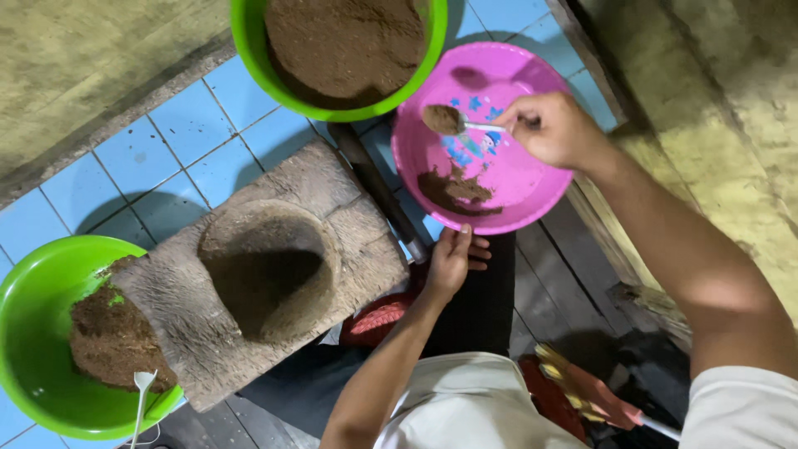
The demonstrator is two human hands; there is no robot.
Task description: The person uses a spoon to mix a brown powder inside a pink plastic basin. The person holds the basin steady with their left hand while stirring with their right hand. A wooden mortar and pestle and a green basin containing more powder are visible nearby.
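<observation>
A: What surface is shown, and what is set on it?

B: A floor of light blue tiles (179, 137) is seen across the upper left of the frame, bordered by a worn concrete strip at the far upper left and by dark wooden boards (573, 274) toward the lower right. A grey stone mortar block (349, 241) with a round hollow is placed at the centre. A green bowl (249, 33) filled with brown powder is located at the top centre. A second green bowl (25, 333), also holding brown powder, is located at the lower left, with a white spoon (143, 384) resting in it.

A: Where is the pink bowl, and how is it held?

B: The pink bowl (515, 179) is positioned at the upper right of centre, tilted, with a small heap of brown powder in its lower part. Its lower rim is supported by the left hand (453, 262), the fingers pressed against the underside and the thumb laid along the rim.

A: What is gripped by the right hand?

B: A spoon (453, 122) loaded with brown powder is pinched by its handle between the closed fingers of the right hand (553, 129), and is held over the inside of the pink bowl.
</observation>
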